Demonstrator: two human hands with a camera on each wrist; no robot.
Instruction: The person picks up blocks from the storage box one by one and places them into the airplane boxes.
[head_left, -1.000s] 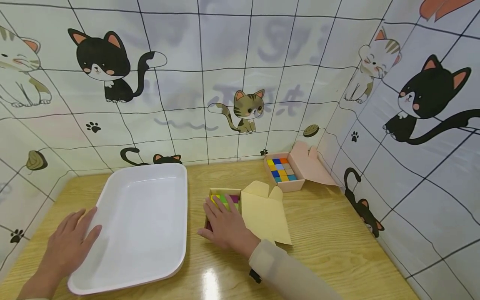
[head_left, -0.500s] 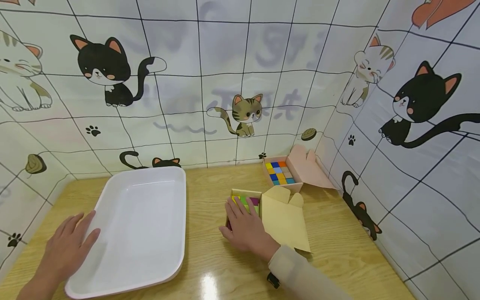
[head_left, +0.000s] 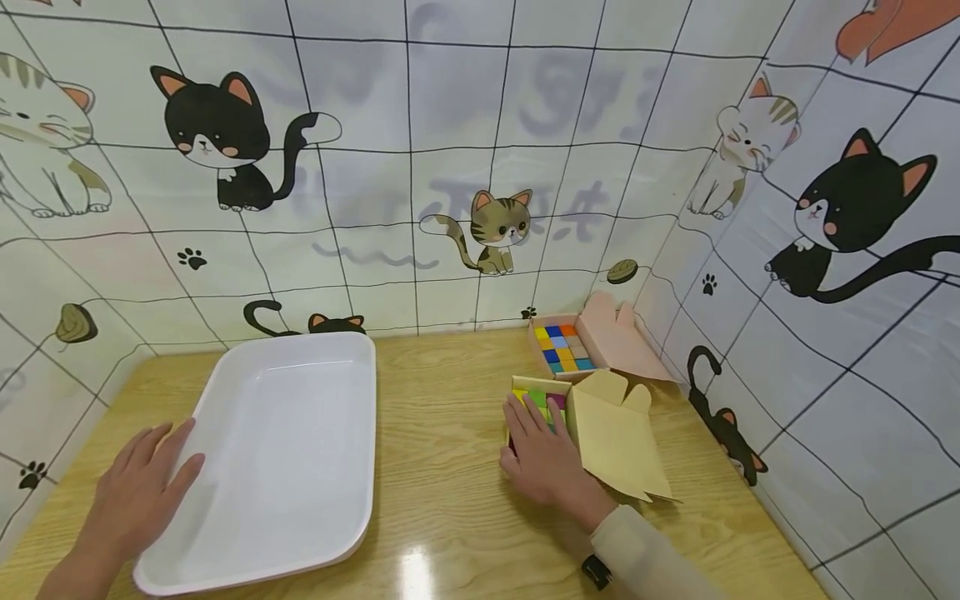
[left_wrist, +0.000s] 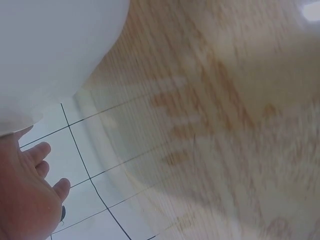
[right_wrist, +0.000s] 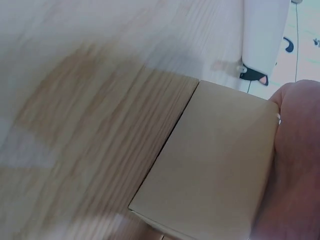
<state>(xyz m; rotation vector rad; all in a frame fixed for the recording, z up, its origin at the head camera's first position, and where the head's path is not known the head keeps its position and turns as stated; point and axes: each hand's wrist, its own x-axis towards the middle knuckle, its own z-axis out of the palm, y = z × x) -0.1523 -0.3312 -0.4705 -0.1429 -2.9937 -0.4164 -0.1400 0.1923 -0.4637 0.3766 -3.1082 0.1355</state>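
Note:
My left hand lies at the left rim of a large white tray, fingers extended and thumb over the rim. In the left wrist view part of that hand shows beneath the tray's pale side. My right hand rests over a small pale yellow box with its lid folded out to the right. Its fingers lie fairly straight across coloured blocks inside, hiding most of them. The thumb is at the box's left side. The right wrist view shows the box's plain outer wall beside the hand.
A pink box with its lid out to the right stands behind the yellow one, filled with blue, yellow, orange and tan blocks. The wooden table meets cat-printed walls at the back and sides.
My right hand has slid the yellow box to the right across the table, close in front of the pink box. My left hand and the white tray have stayed in place.

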